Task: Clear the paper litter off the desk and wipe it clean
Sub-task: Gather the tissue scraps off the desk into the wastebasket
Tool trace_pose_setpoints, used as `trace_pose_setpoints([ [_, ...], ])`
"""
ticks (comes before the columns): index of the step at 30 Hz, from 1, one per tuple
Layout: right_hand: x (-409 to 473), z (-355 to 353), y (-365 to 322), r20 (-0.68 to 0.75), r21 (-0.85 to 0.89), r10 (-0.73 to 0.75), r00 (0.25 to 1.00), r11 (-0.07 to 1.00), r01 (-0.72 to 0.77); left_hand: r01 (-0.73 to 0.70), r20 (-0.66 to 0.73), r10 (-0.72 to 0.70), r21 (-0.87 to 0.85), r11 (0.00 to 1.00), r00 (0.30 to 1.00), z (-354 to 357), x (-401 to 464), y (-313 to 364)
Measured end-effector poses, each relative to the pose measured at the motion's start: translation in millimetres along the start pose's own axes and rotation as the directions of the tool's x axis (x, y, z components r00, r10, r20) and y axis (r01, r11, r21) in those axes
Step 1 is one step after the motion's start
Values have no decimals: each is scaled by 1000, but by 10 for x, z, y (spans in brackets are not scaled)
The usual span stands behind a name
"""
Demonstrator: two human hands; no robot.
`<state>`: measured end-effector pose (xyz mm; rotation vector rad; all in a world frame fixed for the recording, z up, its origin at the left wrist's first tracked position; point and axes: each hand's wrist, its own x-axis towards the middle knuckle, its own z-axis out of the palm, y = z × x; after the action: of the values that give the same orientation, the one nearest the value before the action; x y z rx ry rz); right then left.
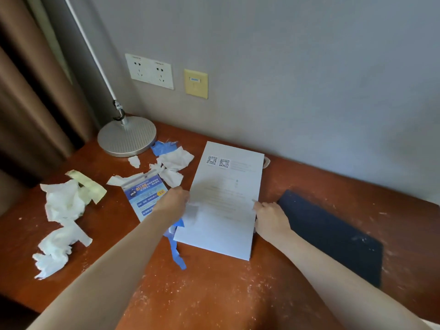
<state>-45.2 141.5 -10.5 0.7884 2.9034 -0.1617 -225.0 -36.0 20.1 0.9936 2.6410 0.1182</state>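
A white printed sheet (pixel 226 201) with two QR codes lies in the middle of the reddish-brown desk (pixel 214 294). My left hand (pixel 175 202) grips its left edge and my right hand (pixel 269 216) pinches its right edge. Left of the sheet lies a blue leaflet (pixel 142 194), partly under my left forearm. Crumpled white tissues lie behind the leaflet (pixel 175 160) and in a heap at the desk's left (pixel 63 203), with a yellowish slip (pixel 89 186) on that heap. Torn blue strips (pixel 177 256) poke out from under the sheet. White dust speckles the desk.
A dark blue flat pad (pixel 333 234) lies to the right of the sheet. A round silver lamp base (pixel 127 136) stands at the back left, its arm rising up the wall. Wall sockets (pixel 150 71) sit above. Brown curtains (pixel 31 103) hang at the left.
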Motion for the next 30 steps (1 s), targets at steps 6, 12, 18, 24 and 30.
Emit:
trace_pose_setpoints([
  [6,-125,-4,8,209,-209,0,978,977,45,-34,-9,33,-208,978,999,15,35,108],
  [12,-203,40,-20,177,-261,0,984,964,47,-36,12,40,-251,967,999,129,8,138],
  [18,-241,12,39,153,-157,-39,987,985,64,-35,10,39,-255,966,999,188,19,135],
  [24,-218,-162,201,-48,281,85,995,957,-68,-48,-24,43,-262,964,999,180,27,143],
  [30,-182,-308,242,-69,199,112,991,975,-96,-35,-4,35,-255,966,999,175,14,164],
])
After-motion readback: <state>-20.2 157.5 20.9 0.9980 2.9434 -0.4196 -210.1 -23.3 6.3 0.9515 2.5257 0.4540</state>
